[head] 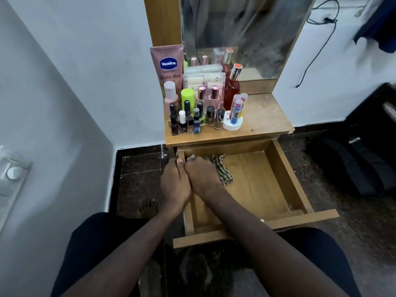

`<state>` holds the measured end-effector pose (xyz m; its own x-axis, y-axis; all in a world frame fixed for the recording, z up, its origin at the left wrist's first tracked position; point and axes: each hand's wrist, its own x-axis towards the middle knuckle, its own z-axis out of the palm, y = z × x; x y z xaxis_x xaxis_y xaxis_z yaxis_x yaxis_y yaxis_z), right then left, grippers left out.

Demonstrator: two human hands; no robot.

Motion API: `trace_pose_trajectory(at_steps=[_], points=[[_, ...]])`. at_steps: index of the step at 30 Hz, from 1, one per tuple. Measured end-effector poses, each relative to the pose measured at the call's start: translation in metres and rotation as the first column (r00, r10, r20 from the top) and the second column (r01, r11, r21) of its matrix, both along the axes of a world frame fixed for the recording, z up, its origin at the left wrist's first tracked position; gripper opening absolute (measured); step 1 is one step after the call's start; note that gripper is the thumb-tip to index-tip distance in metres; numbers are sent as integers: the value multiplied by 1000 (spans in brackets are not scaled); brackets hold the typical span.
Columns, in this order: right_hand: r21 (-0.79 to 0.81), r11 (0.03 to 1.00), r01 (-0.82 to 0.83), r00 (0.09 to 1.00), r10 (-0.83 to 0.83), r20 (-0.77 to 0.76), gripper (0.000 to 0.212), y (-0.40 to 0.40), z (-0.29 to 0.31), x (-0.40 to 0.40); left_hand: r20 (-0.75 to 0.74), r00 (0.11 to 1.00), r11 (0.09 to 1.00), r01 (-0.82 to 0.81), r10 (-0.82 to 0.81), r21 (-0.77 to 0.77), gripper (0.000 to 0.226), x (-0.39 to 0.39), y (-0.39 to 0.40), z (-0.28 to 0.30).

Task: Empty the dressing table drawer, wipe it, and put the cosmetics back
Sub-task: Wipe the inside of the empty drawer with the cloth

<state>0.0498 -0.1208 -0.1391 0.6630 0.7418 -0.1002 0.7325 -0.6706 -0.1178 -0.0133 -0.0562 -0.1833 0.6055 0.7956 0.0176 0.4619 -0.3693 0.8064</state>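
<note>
The wooden drawer (285, 179) is pulled far out and holds only a checked cloth (224, 172). My right hand (203, 179) presses that cloth into the drawer's back left corner, fingers curled over it. My left hand (174, 183) grips the drawer's left side wall, thumb on the rim. The cosmetics stand on the dressing table top (263, 116): several nail polish bottles (186, 123), a pink Vaseline tube (168, 67), a green-capped bottle (187, 97), perfume bottles (232, 84) and a white round holder (232, 124) with tubes.
A mirror (246, 33) rises behind the table top. White walls close in on the left and behind. A black bag (351, 166) lies on the dark tiled floor to the right. A black cable (319, 46) hangs on the wall. My knees flank the drawer front.
</note>
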Motion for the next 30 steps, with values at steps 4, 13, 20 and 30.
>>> trace_pose_trajectory(at_steps=[4, 13, 20, 30], points=[[291, 912, 291, 952, -247, -178, 15, -3, -9, 13, -24, 1000, 1000, -17, 17, 25, 36, -2, -4, 5], [530, 471, 705, 704, -375, -603, 22, 2, -18, 1, -19, 1000, 999, -2, 3, 54, 38, -2, -4, 4], [442, 327, 835, 550, -489, -677, 23, -8, -18, 16, -17, 1000, 995, 8, -6, 102, 37, -3, -4, 6], [537, -298, 789, 199, -704, -682, 23, -87, 27, 84, -34, 999, 994, -1, 5, 112, 34, -5, -5, 2]])
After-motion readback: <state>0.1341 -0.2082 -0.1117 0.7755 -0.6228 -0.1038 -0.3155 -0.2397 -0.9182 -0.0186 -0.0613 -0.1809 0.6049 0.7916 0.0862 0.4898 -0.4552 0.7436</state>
